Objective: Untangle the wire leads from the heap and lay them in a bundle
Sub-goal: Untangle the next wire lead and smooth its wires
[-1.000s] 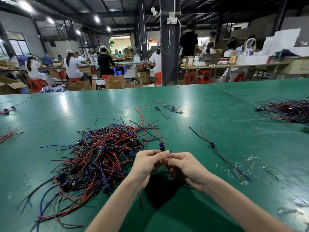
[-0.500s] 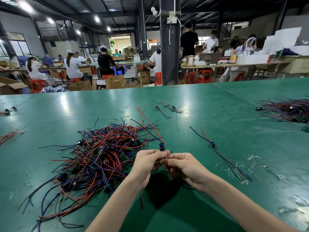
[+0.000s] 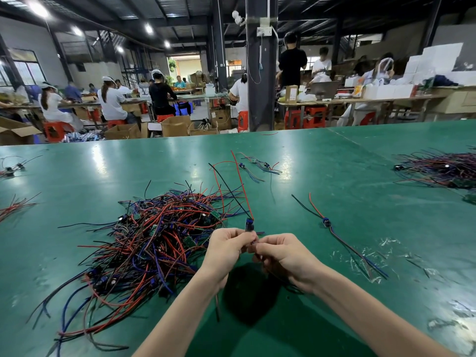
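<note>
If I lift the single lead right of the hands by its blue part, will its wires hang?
Probably yes: the single lead lies in loose bends on the table, so its wires look floppy. It seems light: thin wire, one small part. Lying apart from the heap, it should not snag.

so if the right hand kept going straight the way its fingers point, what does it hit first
The right hand points leftward, so it would most likely meet the left hand first; both pinch the same wire lead almost fingertip to fingertip. The heap lies beyond that, though depth is unclear.
</note>
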The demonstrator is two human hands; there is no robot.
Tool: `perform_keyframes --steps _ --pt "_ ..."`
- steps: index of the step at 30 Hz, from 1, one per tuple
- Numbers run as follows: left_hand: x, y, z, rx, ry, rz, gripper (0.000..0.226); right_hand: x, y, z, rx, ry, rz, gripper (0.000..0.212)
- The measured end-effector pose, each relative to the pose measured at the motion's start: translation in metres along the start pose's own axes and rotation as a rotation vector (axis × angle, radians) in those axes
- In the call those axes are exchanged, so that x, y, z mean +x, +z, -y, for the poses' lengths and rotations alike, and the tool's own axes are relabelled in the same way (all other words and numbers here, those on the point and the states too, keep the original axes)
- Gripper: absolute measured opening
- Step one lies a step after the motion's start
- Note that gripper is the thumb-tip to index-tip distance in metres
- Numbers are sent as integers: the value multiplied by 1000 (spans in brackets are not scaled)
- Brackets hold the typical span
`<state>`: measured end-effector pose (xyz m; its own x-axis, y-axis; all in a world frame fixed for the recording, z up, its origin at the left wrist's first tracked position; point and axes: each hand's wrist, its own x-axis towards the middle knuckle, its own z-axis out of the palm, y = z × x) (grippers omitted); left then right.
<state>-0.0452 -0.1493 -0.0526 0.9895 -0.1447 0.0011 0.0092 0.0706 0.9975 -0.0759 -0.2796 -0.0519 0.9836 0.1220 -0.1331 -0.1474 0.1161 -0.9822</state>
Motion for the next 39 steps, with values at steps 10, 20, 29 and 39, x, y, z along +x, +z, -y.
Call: perform_keyframes --steps 10,20,29,39 --pt "13 -12 1 2 100 -254 27 -8 10 4 -112 9 0 16" --pt "12 -7 2 -76 79 -274 14 -7 10 4 -51 92 -5 14" --pt "3 -2 -7 -173 30 -242 25 -4 7 4 -47 155 -48 8" --pt "3 -8 -15 -286 18 -286 12 -4 5 1 -138 143 77 11"
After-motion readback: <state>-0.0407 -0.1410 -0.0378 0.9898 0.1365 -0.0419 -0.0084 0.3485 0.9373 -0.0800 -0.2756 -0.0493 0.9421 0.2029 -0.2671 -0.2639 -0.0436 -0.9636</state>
